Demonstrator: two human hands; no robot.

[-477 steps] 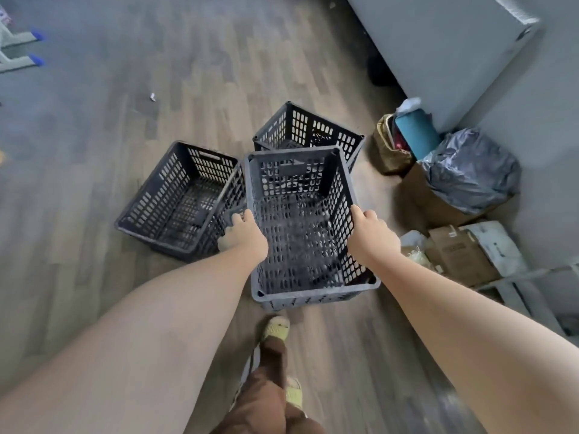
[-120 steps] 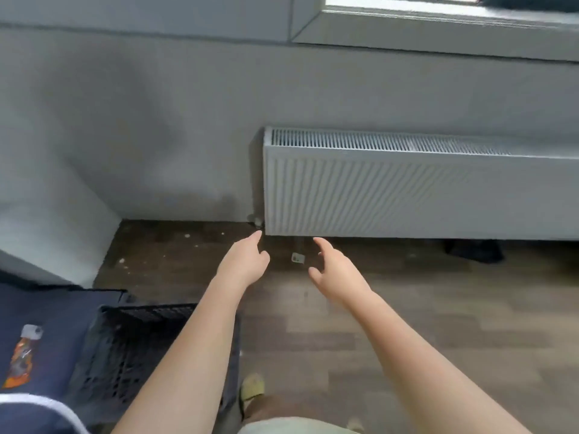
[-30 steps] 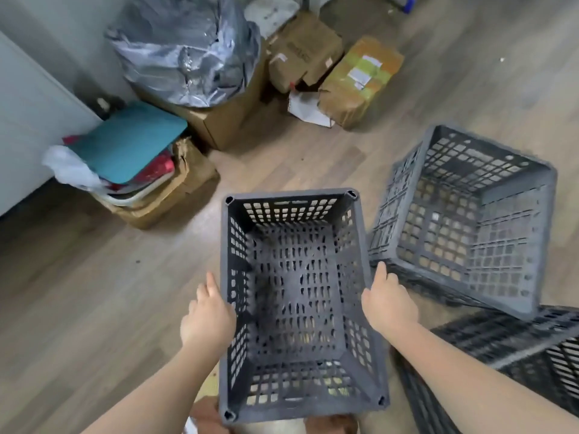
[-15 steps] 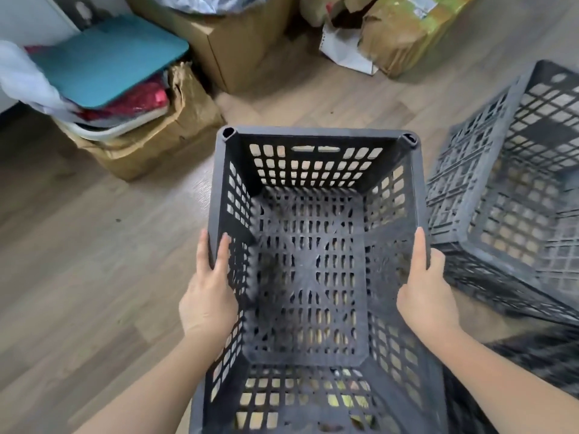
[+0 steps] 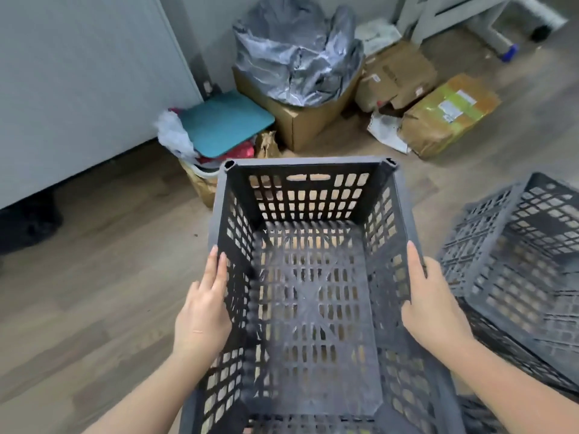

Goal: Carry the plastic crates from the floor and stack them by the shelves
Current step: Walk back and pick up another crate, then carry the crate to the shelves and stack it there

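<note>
A dark grey perforated plastic crate (image 5: pixel 310 195) fills the middle of the view, open side up, raised off the wooden floor. My left hand (image 5: pixel 202 311) lies along its left wall with fingers stretched forward, thumb hidden at the rim. My right hand (image 5: pixel 434 305) grips the right rim, thumb hooked inside. A second grey crate (image 5: pixel 517 255) lies tilted on the floor to the right, resting on a third crate (image 5: pixel 507 349) partly hidden beneath it.
Ahead by the wall stand a cardboard box with a grey plastic bag (image 5: pixel 297 54), a paper bag topped by a teal pad (image 5: pixel 224 123), and taped parcels (image 5: pixel 445 114). A white radiator panel (image 5: pixel 81 83) is at left; white furniture legs (image 5: pixel 488 23) are at top right.
Both hands have closed on the crate's side walls and raised it toward me. The view has tilted up, showing more of the boxes and the wall.
</note>
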